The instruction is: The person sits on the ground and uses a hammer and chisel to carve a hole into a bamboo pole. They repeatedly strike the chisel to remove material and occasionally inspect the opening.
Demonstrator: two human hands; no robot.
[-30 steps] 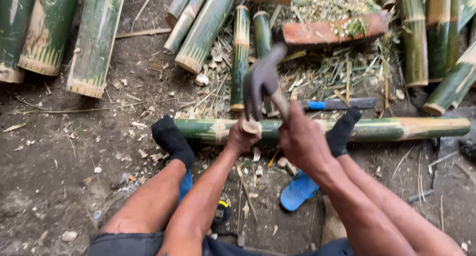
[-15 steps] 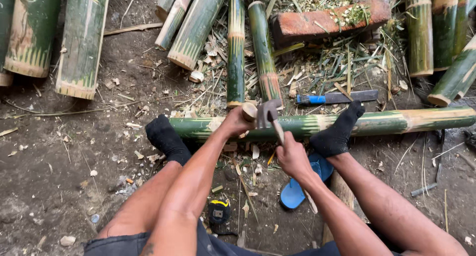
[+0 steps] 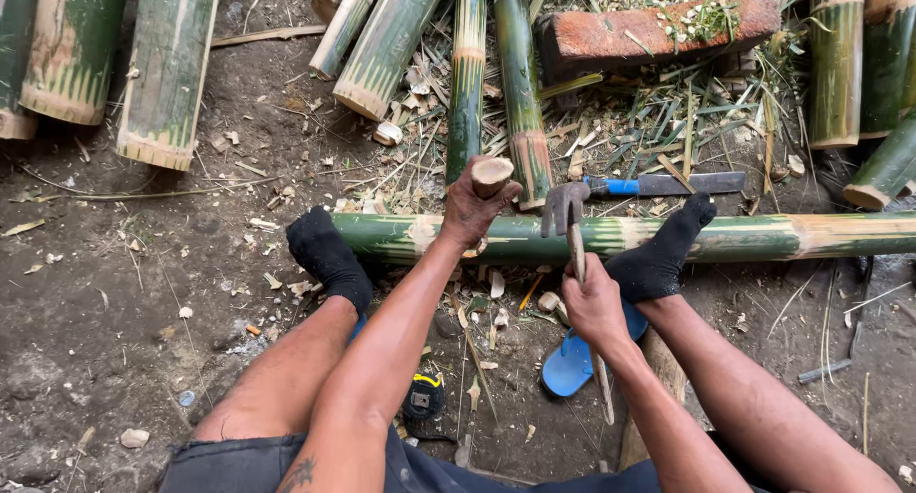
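Lying crosswise from nine to three o'clock, the green bamboo pole [image 3: 611,235] sits pinned under both socked feet; left hand [image 3: 474,207] grips a wooden peg [image 3: 491,175] upright on it; right hand [image 3: 593,302], fingers closed round the hammer [image 3: 565,207], hovers at five o'clock.

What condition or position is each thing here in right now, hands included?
Left hand: gripping a short wooden tool handle, upright on the pole.
Right hand: closed on a hammer.
Hammer: head low, against the pole.
Long bamboo pole: lying flat, pinned under both socked feet.
Blue-handled blade: lying idle on the scraps.
Blue sandal: off, on the dirt.
Tape measure: lying on the ground.
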